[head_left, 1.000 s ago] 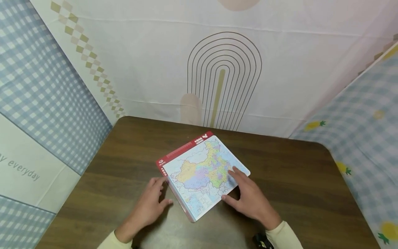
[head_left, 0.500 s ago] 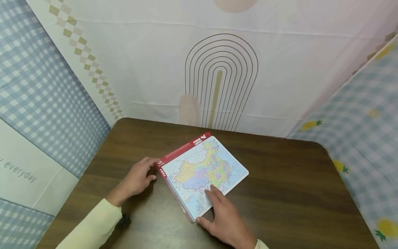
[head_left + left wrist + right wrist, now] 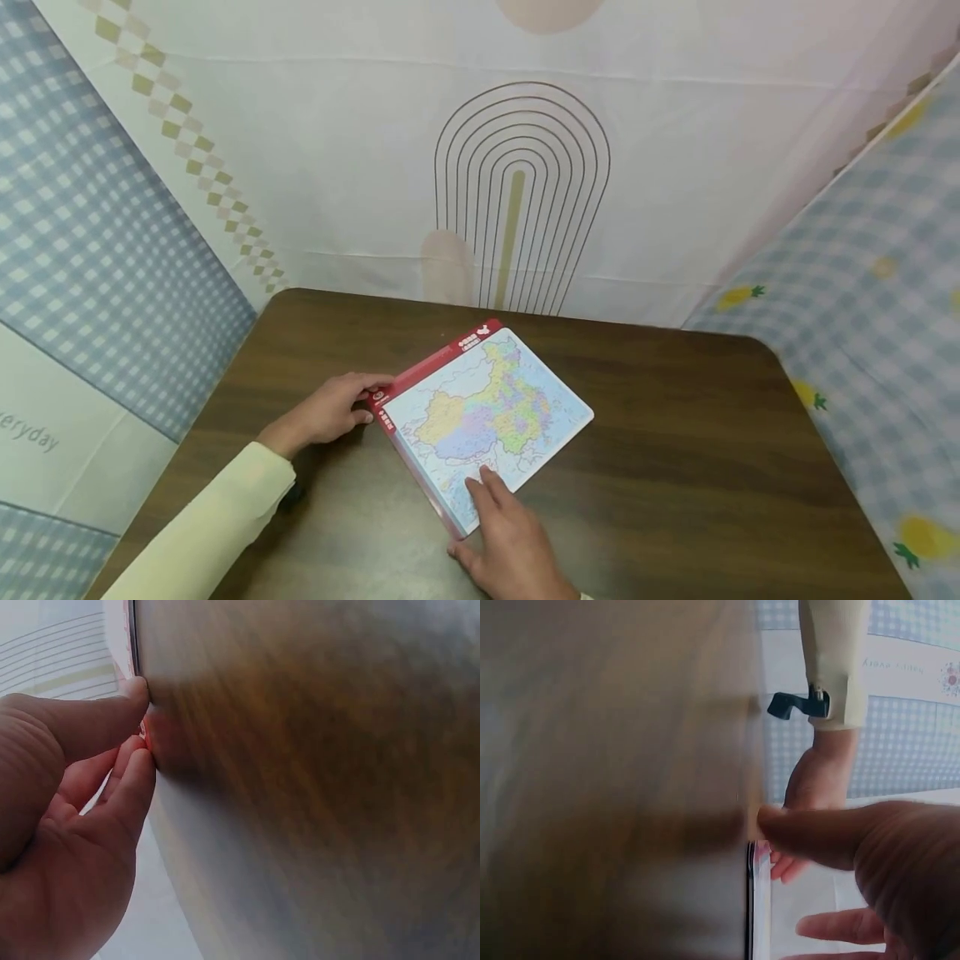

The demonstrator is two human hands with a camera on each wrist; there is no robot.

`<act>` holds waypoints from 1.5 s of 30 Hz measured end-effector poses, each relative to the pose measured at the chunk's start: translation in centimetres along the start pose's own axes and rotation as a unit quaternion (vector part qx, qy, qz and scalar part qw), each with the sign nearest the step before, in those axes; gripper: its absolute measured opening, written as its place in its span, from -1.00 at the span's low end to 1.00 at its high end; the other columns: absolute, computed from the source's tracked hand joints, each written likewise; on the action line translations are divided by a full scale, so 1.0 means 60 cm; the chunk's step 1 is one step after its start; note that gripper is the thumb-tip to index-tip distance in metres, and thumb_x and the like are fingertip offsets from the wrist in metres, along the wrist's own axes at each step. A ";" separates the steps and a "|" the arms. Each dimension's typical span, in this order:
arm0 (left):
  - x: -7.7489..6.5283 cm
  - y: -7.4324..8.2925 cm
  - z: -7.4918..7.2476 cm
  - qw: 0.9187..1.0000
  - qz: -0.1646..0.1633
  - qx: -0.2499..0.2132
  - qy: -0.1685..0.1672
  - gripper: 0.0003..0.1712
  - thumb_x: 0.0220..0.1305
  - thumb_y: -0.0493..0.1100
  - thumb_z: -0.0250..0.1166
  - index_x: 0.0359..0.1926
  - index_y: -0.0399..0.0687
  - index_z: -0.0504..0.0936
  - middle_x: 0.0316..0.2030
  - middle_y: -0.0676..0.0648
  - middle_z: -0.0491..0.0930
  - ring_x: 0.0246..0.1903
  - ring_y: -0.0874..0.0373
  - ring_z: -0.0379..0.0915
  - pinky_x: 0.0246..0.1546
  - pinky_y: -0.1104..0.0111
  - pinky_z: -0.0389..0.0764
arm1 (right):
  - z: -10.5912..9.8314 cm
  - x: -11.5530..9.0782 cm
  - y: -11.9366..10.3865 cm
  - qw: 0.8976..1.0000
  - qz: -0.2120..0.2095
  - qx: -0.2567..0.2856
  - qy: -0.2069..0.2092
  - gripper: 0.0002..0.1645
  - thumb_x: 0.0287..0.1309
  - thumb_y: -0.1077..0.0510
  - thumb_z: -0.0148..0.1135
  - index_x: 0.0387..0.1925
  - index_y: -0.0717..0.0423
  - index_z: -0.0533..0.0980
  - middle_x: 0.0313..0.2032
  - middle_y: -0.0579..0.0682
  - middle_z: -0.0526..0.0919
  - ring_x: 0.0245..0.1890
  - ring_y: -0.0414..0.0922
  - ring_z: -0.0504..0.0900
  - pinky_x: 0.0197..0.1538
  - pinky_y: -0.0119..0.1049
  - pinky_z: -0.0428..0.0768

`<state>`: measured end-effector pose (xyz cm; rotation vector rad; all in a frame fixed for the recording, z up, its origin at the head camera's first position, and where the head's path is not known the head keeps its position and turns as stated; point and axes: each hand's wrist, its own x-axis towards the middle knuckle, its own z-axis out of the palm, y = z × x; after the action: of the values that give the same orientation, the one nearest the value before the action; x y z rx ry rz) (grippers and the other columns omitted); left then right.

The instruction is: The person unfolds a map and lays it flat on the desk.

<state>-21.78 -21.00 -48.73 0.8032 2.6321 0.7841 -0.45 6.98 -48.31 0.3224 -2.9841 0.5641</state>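
Note:
A rectangular map board [image 3: 457, 400] with a red border lies slanted on the table, its coloured map facing up. My left hand [image 3: 330, 408] is at its left corner. The fingers lie along the red edge and the thumb is against the adjoining side, so the corner sits between them. The left wrist view shows this thumb [image 3: 97, 724] and the fingertips close together at the board's edge. My right hand [image 3: 510, 542] lies over the near corner, with fingers extended on the map and the thumb just outside the corner. In the right wrist view the board's thin side [image 3: 759, 907] shows below that thumb.
The dark brown wooden table [image 3: 675, 467] extends around the board on all sides. Behind it hangs a white cloth [image 3: 337, 167] with an arch pattern. Blue checked cloths stand at the left [image 3: 112, 183] and right [image 3: 862, 275].
My left hand has moved up along the board's left side to its left corner. My right hand has slid from the right part of the map down to the near corner. The board has barely moved.

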 end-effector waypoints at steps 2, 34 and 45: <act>0.004 -0.001 -0.002 1.000 0.005 -0.002 0.000 -0.25 0.31 -0.33 0.47 0.49 -0.02 0.49 0.35 -0.17 0.58 0.30 -0.15 0.51 0.30 -0.09 0.61 | 0.001 0.002 -0.001 1.000 0.003 -0.003 0.003 -0.05 -0.10 -0.15 0.74 0.28 0.14 0.55 0.32 0.20 0.58 0.09 0.10 0.74 -0.09 -0.01 0.77; 0.003 -0.006 0.001 1.000 -0.015 -0.002 0.015 -0.45 0.32 -0.27 0.48 0.32 -0.08 0.65 0.20 -0.15 0.70 0.09 0.02 0.67 0.15 0.03 0.72 | -0.001 0.012 0.031 1.000 0.013 0.016 0.006 -0.01 -0.08 -0.09 0.75 0.32 0.26 0.53 0.31 0.24 0.62 0.12 0.15 0.75 -0.03 0.02 0.78; -0.031 0.017 0.023 0.999 -0.004 -0.015 0.050 -0.51 0.25 -0.30 0.53 0.21 -0.12 0.72 0.07 -0.11 0.77 -0.03 0.11 0.71 0.02 0.15 0.78 | -0.011 0.019 0.073 0.997 0.027 0.065 -0.019 0.02 -0.05 -0.02 0.74 0.38 0.31 0.48 0.39 0.28 0.54 0.32 0.21 0.61 0.22 0.07 0.70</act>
<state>-19.26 -20.78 -49.09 0.7643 2.7020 0.8822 -2.48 10.99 -49.09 0.2656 -3.0068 0.7695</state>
